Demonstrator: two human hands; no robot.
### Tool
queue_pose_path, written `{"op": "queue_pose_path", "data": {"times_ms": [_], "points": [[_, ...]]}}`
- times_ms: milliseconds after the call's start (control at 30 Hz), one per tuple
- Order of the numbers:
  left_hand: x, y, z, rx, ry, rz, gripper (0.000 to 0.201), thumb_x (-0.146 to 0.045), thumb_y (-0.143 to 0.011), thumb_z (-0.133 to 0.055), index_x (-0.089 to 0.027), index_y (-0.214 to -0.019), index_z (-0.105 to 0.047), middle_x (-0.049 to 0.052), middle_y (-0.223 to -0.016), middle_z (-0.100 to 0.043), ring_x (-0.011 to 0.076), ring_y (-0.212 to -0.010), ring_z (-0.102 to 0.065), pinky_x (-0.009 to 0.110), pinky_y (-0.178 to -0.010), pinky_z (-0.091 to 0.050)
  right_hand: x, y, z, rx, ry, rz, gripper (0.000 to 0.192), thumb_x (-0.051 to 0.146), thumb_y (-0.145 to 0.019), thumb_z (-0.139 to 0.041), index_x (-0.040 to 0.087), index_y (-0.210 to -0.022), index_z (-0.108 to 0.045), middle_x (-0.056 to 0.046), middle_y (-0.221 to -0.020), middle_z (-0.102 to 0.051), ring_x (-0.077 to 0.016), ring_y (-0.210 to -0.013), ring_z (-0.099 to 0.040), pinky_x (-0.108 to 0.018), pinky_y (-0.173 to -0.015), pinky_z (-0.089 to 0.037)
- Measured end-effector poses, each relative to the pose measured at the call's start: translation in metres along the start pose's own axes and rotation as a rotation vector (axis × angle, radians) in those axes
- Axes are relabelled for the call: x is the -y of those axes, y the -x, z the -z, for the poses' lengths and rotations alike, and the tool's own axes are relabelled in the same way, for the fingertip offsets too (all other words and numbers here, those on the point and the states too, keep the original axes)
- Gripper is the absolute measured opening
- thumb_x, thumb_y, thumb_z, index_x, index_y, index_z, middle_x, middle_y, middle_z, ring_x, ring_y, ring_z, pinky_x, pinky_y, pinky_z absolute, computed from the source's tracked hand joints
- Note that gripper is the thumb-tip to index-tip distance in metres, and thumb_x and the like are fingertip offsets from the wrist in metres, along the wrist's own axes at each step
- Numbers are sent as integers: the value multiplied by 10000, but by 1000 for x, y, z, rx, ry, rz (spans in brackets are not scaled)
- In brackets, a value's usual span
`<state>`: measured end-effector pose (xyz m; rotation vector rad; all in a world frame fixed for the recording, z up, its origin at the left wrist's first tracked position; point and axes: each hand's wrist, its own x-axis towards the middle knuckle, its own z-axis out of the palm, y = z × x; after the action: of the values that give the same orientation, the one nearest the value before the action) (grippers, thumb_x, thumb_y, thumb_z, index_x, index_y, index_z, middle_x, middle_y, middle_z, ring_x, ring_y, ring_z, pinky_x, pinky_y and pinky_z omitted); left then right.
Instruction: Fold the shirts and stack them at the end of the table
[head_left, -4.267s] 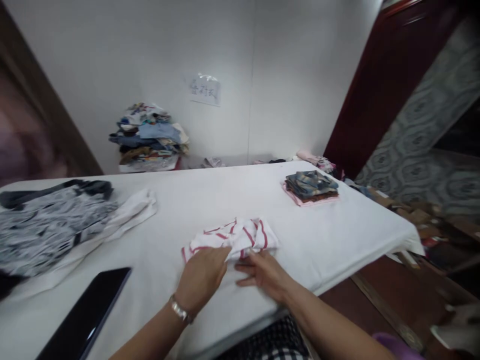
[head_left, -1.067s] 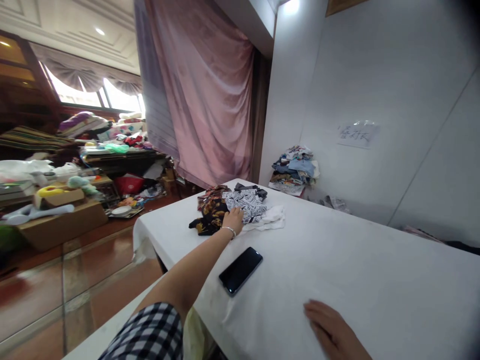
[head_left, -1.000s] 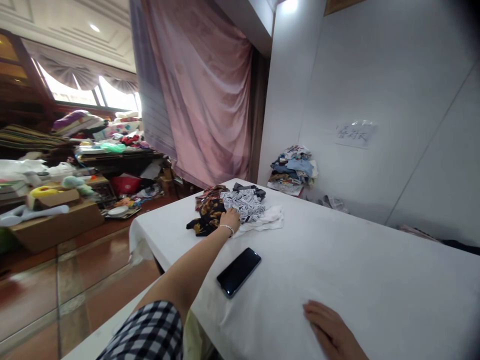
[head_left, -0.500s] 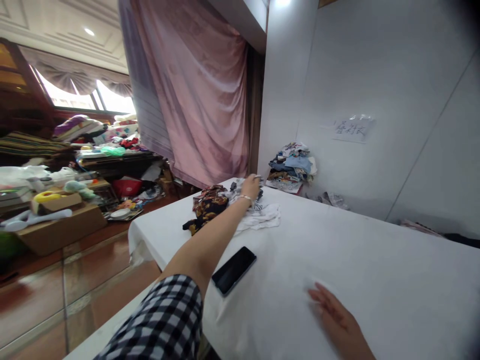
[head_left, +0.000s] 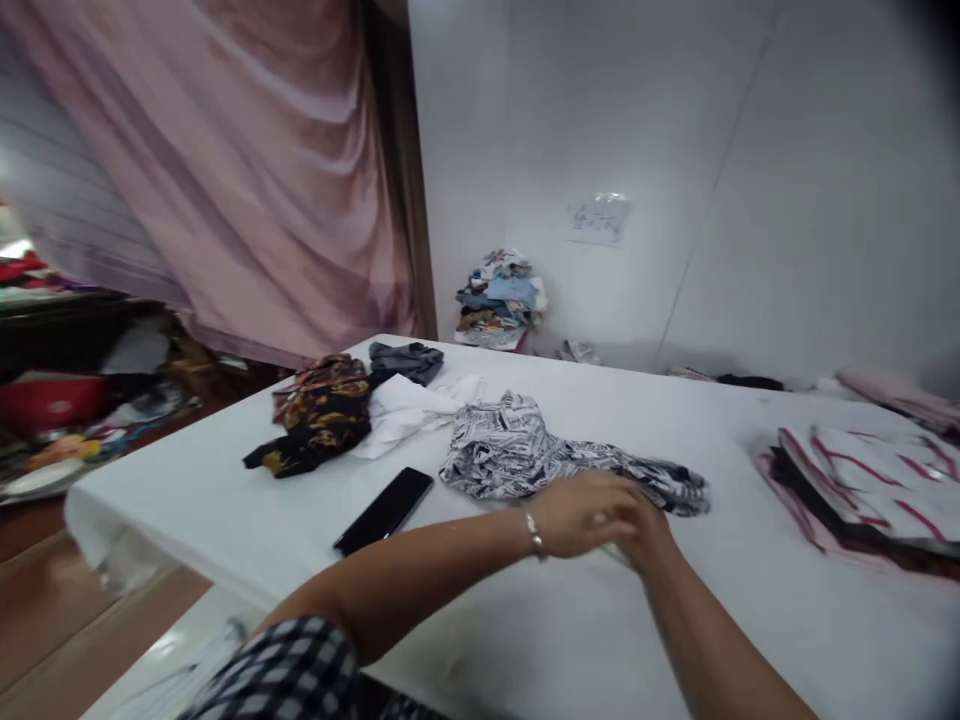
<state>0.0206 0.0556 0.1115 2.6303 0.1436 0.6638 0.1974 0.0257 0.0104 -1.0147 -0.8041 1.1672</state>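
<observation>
A black-and-white printed garment (head_left: 501,445), perhaps a shirt, lies bunched on the white-covered table, one narrow part stretching to the right. My left hand (head_left: 581,515), with a silver bracelet at the wrist, is at its near edge, fingers curled and seemingly gripping the cloth. Right against it, my right hand (head_left: 651,530) overlaps the left fingertips; its own fingers are mostly hidden. Left of the garment lie a white cloth (head_left: 405,410), a dark floral garment (head_left: 322,415) and a dark grey cloth (head_left: 409,360). A black phone (head_left: 385,510) rests near my left forearm.
Folded clothes (head_left: 877,490) with red-trimmed white on top are stacked at the table's right. Beyond the far edge stands a pile of clothes (head_left: 501,295) against the wall, under a paper sign (head_left: 598,218). A pink curtain (head_left: 247,180) hangs at the left.
My left hand has come back from the pile toward me and right, and the printed garment now lies apart, nearer. My hands have met. The view has turned right.
</observation>
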Motion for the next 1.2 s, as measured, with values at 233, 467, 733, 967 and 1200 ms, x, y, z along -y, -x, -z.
{"op": "queue_pose_path", "data": {"times_ms": [233,467,733,967,1200], "points": [[63,48,34,-92,-354,461,397,-276,-847,-502,-220,-1238,-543,76,-1368,-515,256,-1263,-459,383,-1087,-351,8,-16,-19,-200,-481,-19,73,274,-776,-602,216,-757,-642,-19,-723,-719,-195,-760,-676,-380,-754,-570],[92,48,32,84,-495,724,517,-320,-769,-624,-213,-1263,-514,109,-1334,-530,259,-1221,-496,370,-1016,-407,11,-11,-18,-253,-492,-41,235,411,-836,-494,266,-931,-652,-7,-871,-728,-204,-759,-664,-394,-756,-554],[108,15,66,7,-595,928,276,-360,-866,-445,-208,-891,-674,105,-975,-703,245,-920,-648,335,-770,-481,18,-10,-20,-202,-487,-61,268,454,-830,-474,258,-885,-648,-11,-841,-728,-213,-764,-667,-420,-793,-541],[112,-6,121,-281,-663,963,428,-376,-921,-298,-192,-1195,-571,105,-1209,-629,235,-1093,-578,329,-881,-454,15,-13,-17,-198,-534,-75,160,334,-810,-509,241,-844,-635,-13,-895,-728,-222,-872,-667,-431,-847,-526],[93,3,44,54,-512,396,381,-319,-854,-500,-196,-1207,-579,73,-1318,-560,208,-1243,-460,366,-1086,-313,16,-13,-18,-190,-570,-116,222,342,-840,-437,231,-829,-629,-26,-888,-727,-218,-846,-665,-424,-820,-539]]}}
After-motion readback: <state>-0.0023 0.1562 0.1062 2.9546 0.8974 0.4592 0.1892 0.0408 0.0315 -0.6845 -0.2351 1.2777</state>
